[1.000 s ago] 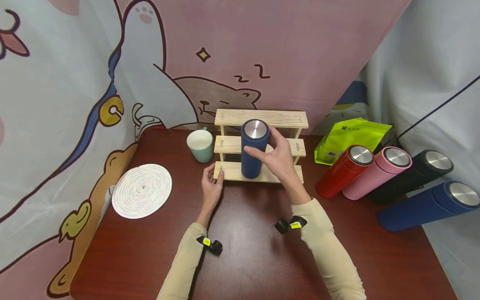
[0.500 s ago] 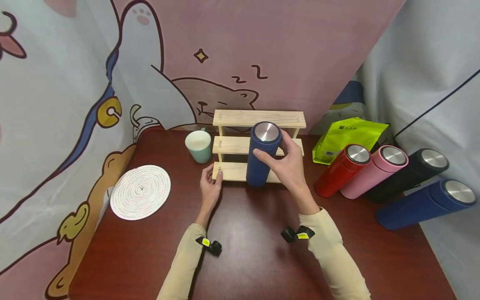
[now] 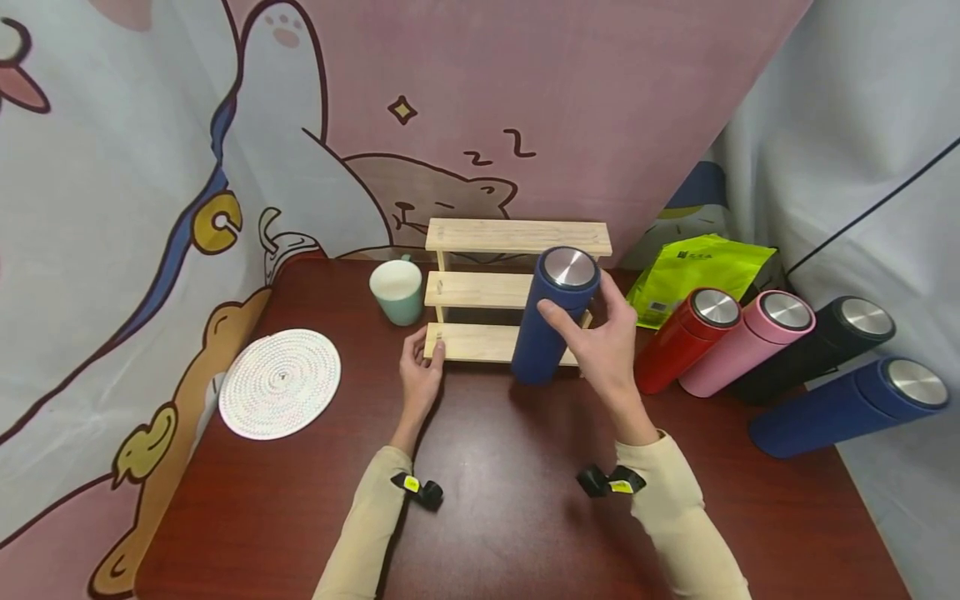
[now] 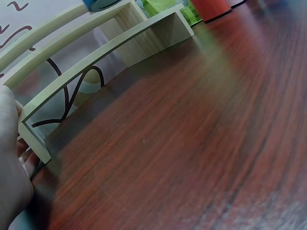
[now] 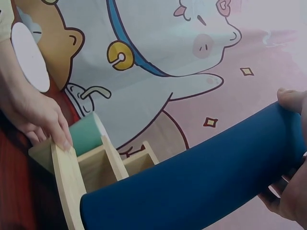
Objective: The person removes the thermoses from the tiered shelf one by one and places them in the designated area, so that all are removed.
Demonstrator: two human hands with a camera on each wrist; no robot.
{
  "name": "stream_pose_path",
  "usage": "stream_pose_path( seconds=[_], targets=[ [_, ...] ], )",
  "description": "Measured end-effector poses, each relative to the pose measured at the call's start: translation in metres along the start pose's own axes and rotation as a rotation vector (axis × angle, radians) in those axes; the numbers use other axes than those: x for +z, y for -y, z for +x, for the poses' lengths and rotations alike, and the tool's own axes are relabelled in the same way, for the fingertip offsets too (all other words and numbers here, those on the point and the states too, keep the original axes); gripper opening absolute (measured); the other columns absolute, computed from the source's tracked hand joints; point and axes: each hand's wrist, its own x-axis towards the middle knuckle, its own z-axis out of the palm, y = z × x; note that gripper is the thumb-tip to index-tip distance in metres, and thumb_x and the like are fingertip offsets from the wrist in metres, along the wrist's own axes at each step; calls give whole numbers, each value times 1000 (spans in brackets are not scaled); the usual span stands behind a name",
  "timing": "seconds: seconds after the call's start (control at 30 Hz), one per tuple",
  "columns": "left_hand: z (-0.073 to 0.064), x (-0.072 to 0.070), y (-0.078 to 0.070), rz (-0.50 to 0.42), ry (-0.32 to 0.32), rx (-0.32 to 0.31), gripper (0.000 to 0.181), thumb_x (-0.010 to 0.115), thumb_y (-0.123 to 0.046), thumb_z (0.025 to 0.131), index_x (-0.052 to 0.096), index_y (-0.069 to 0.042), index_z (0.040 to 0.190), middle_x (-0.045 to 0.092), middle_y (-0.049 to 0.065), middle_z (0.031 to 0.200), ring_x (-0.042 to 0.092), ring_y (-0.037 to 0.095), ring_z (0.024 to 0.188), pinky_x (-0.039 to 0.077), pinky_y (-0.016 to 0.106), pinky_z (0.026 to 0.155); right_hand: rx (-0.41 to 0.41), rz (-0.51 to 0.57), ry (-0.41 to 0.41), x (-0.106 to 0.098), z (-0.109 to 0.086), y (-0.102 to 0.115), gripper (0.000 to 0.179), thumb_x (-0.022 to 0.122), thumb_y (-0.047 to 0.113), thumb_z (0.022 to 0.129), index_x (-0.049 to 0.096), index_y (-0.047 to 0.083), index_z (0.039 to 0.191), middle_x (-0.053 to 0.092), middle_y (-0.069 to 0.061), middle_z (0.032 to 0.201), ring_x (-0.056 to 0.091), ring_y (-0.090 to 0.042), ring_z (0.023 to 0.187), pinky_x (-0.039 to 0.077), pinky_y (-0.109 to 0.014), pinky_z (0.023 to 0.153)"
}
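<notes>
A blue thermos bottle [image 3: 546,321] with a steel-topped lid is gripped near its upper end by my right hand [image 3: 609,346], thumb on one side and fingers round the other. It leans a little, in front of the right half of a three-step wooden shelf [image 3: 471,342]. In the left wrist view the bottle's base [image 4: 101,4] hangs above the shelf's steps. My left hand [image 3: 420,371] holds the left end of the lowest step, thumb on top. The right wrist view shows the bottle's long body [image 5: 192,177] with the right fingers [image 5: 291,199] curled round it.
Red [image 3: 678,342], pink [image 3: 738,350], black [image 3: 806,354] and blue [image 3: 832,412] thermoses stand at the right. Behind them is a lime-green bag [image 3: 693,262]. A green mug [image 3: 401,300] stands left of the shelf, and a round white woven mat [image 3: 281,383] lies farther left.
My right hand has carried the blue thermos rightward and slightly toward me, from the shelf's middle to its right part. The left hand keeps its hold on the shelf.
</notes>
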Motion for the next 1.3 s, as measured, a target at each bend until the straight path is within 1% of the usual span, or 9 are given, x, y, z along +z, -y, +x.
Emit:
stream_pose_path(
  seconds=[0.13, 0.27, 0.4, 0.53, 0.67, 0.87, 0.97, 1.17, 1.3],
  targets=[
    [0, 0, 0, -6, 2, -7, 42, 65, 3, 95, 53, 13, 134, 61, 33, 125, 61, 33, 108, 50, 20, 81, 0, 7, -17, -6, -3, 2, 54, 81, 5, 83, 64, 11, 134, 70, -2, 119, 66, -19, 103, 56, -23, 87],
    [0, 0, -1, -12, 5, -13, 42, 65, 3, 95, 53, 13, 134, 60, 33, 126, 61, 32, 107, 51, 20, 80, 9, 15, -31, -13, -6, 4, 55, 80, 3, 83, 63, 10, 135, 69, -2, 120, 66, -20, 105, 56, -23, 90],
    [0, 0, 0, -17, 8, -10, 42, 65, 3, 95, 53, 12, 134, 60, 33, 126, 61, 34, 108, 51, 19, 81, -1, -13, -61, -20, -10, 4, 55, 81, 4, 83, 64, 10, 134, 70, -3, 120, 67, -19, 105, 55, -22, 92],
    [1, -1, 0, -12, 12, -14, 42, 65, 2, 95, 53, 11, 134, 60, 32, 127, 61, 34, 109, 51, 23, 83, -23, -39, -89, -29, -13, 0, 57, 82, 2, 81, 63, 8, 134, 70, -3, 121, 67, -17, 105, 55, -21, 91],
    [1, -2, -1, -11, 17, -18, 43, 65, 2, 95, 53, 11, 135, 61, 31, 127, 62, 29, 108, 52, 27, 85, -41, -50, -117, -37, -16, -4, 59, 82, -2, 78, 63, 6, 134, 70, -2, 121, 67, -18, 106, 55, -21, 92],
    [1, -2, -2, -16, 17, -16, 43, 65, 2, 95, 53, 11, 135, 61, 31, 126, 62, 24, 105, 53, 27, 85, -37, -92, -158, -48, -22, -4, 58, 82, -2, 78, 65, 8, 133, 70, 1, 119, 67, -17, 104, 54, -20, 91],
    [1, -2, -1, -14, 19, -13, 43, 65, 2, 95, 53, 11, 135, 61, 31, 125, 62, 25, 106, 53, 28, 85, -31, -114, -180, -53, -25, -4, 57, 82, -1, 78, 65, 7, 132, 71, 2, 118, 67, -16, 104, 53, -19, 92],
    [1, -2, -1, -19, 22, -16, 42, 64, 2, 95, 53, 11, 135, 61, 32, 126, 62, 30, 108, 53, 29, 85, -23, -123, -201, -65, -32, 0, 56, 81, -3, 78, 66, 7, 131, 71, -2, 117, 66, -19, 104, 53, -19, 92],
    [1, -2, -1, -14, 17, -13, 42, 65, 2, 95, 53, 12, 134, 61, 32, 126, 62, 29, 107, 53, 27, 85, -20, -144, -205, -73, -38, 3, 55, 80, -3, 79, 66, 8, 131, 71, -5, 118, 66, -19, 104, 53, -19, 92]
  ],
)
